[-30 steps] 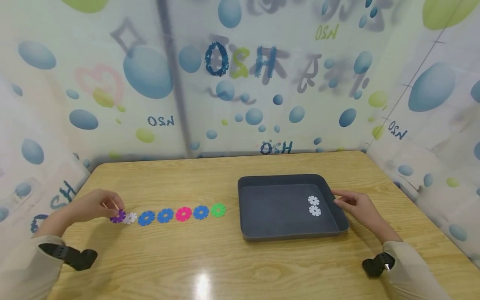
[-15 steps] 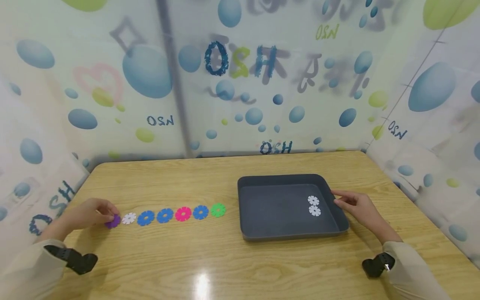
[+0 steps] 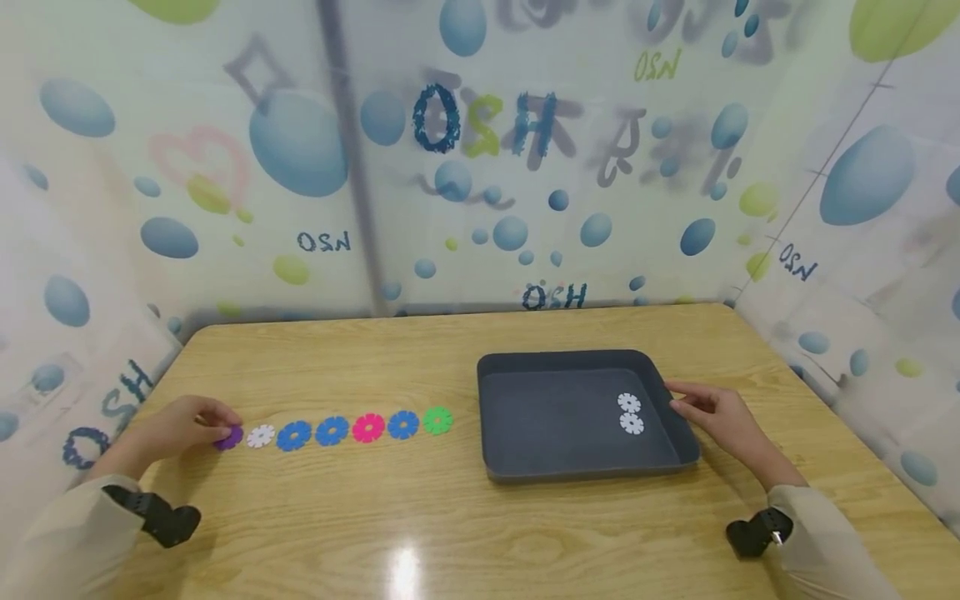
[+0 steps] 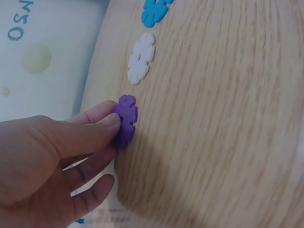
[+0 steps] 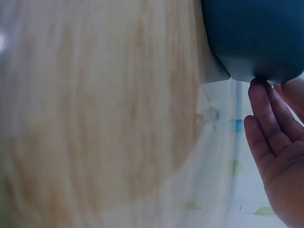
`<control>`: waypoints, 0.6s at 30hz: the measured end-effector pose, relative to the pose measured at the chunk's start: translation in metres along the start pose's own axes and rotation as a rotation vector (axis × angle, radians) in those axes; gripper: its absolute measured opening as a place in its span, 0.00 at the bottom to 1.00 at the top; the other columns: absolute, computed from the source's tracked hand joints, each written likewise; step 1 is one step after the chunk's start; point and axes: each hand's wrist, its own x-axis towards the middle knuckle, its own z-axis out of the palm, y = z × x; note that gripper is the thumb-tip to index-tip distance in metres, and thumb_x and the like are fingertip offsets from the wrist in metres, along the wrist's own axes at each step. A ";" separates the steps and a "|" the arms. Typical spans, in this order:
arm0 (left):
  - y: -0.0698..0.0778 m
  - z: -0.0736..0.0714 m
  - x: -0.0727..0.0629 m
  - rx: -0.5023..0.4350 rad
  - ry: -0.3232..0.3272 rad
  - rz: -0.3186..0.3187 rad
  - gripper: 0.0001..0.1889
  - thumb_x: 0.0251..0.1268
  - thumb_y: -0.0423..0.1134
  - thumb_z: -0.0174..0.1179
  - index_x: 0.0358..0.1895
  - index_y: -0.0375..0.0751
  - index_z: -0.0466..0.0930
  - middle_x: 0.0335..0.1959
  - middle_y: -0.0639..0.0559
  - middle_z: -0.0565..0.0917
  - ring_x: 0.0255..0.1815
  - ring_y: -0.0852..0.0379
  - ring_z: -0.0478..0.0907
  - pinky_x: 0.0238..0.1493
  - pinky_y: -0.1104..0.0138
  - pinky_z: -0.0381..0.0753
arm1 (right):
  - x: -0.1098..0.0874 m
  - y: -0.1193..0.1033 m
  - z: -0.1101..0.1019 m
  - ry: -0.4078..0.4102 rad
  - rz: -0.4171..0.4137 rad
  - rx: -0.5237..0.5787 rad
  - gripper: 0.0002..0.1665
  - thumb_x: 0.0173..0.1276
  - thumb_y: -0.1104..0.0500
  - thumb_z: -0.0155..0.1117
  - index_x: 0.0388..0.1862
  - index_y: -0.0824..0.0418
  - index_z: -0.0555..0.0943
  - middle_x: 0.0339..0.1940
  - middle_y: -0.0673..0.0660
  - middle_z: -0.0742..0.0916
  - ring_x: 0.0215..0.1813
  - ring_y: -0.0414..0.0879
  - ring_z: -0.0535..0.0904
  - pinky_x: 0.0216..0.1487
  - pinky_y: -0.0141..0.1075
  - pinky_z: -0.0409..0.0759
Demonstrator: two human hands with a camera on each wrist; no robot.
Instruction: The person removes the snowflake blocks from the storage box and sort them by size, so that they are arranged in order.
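Note:
In the left wrist view, my left hand pinches a purple interlocking disc between thumb and fingers, close over the wooden table. The head view has this disc at the left end of a row, partly hidden by the fingers. A white disc lies just right of it, followed by blue discs, a pink disc and a green disc. My right hand touches the right outer side of a dark grey tray, its fingers fairly straight.
Two white discs lie touching in the right part of the tray. The wooden table ends at a patterned curtain behind and at both sides. Black wrist cameras sit on both forearms.
My left hand has drawn the purple disc leftward, off the white one it overlapped, and a gap now shows between them. The right hand and the tray have stayed in place.

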 end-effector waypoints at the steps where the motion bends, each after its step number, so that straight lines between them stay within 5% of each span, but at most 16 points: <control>1: 0.000 0.001 0.000 0.001 0.001 0.003 0.05 0.56 0.24 0.56 0.36 0.26 0.78 0.32 0.46 0.80 0.33 0.52 0.73 0.33 0.63 0.74 | 0.000 0.000 0.000 -0.001 0.001 0.001 0.24 0.66 0.56 0.59 0.57 0.70 0.74 0.40 0.64 0.83 0.34 0.36 0.77 0.30 0.31 0.74; 18: -0.001 0.000 0.001 0.016 0.038 -0.012 0.06 0.58 0.27 0.57 0.38 0.29 0.79 0.32 0.46 0.80 0.33 0.53 0.74 0.33 0.62 0.74 | -0.001 -0.002 -0.001 0.005 0.011 -0.016 0.24 0.66 0.56 0.59 0.57 0.69 0.74 0.38 0.63 0.84 0.33 0.37 0.76 0.28 0.31 0.73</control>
